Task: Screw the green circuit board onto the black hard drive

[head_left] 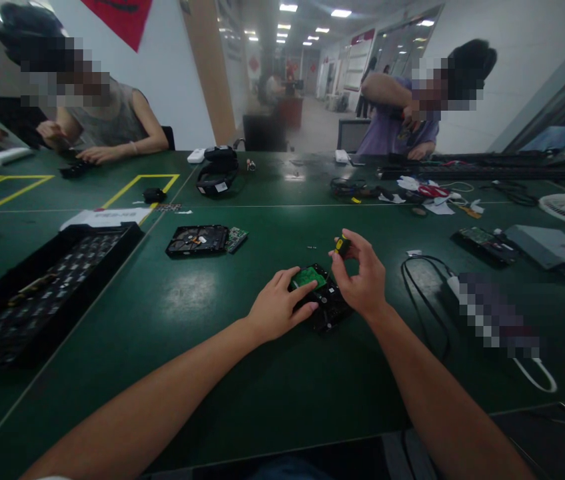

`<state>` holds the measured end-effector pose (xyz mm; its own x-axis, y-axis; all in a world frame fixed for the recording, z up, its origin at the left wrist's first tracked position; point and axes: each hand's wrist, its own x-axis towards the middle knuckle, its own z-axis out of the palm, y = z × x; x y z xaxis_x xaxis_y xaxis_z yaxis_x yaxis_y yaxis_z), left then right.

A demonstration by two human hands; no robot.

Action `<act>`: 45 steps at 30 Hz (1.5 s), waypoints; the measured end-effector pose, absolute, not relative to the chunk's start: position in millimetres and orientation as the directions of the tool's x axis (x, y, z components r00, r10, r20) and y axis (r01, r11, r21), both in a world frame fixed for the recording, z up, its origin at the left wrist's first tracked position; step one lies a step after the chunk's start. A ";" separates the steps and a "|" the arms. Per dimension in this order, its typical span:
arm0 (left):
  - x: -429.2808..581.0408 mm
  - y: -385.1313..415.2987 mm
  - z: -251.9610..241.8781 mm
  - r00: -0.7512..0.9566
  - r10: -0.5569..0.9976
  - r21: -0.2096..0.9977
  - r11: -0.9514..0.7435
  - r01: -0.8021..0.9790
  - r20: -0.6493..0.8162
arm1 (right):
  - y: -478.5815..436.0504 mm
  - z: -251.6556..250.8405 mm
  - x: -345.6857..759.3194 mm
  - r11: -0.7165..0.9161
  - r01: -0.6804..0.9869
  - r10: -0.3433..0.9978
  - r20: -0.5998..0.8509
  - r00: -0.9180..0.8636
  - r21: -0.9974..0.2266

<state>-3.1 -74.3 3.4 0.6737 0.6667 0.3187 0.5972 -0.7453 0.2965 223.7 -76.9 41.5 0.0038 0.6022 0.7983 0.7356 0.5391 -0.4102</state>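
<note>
Your right hand [362, 277] pinches a stubby black-and-yellow screwdriver [342, 245], upright between thumb and fingers. Your left hand [282, 300] is spread, its fingertips resting on a black rectangular hard drive [331, 310] with a bright green circuit board [311, 275]; the drive lies directly in front of you on the dark green, glossy worktop [202, 373], which shows pale reflections and thin seam lines. To the left, a second black metal hard drive [198, 241] sits beside a small loose green circuit board [236, 239], and beyond these is a long black open tray [135, 233]. To the right, a thin black cable [412, 293] curls on the surface, with a flat grey box [552, 247] farther off. Across the worktop, one person [112, 123] sits at far left and another [402, 117] at far right; between them a lit, hazy room runs back under ceiling panels [341, 13].

Your left hand covers part of the drive, and the screwdriver's tip is too small to make out. The tray is cut off at the left, and a dark oblong object [497, 310] at right is pixelated.
</note>
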 end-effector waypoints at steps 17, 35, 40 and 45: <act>-2.5 -85.6 4.3 0.744 0.603 0.281 -0.796 0.536 0.289 | -76.3 43.6 223.2 0.521 0.777 0.520 0.853 0.039 -0.353; -3.7 -73.7 -6.6 0.675 0.672 0.294 -0.740 0.605 0.304 | -73.9 41.0 218.5 0.566 0.743 0.549 0.835 -0.018 -0.357; -2.9 -75.5 -8.8 0.624 0.719 0.326 -0.695 0.641 0.305 | -72.5 40.4 216.2 0.540 0.766 0.540 0.842 0.001 -0.348; -3.1 -74.8 -7.3 0.617 0.721 0.345 -0.693 0.633 0.314 | -68.7 38.4 216.4 0.550 0.759 0.535 0.845 0.001 -0.349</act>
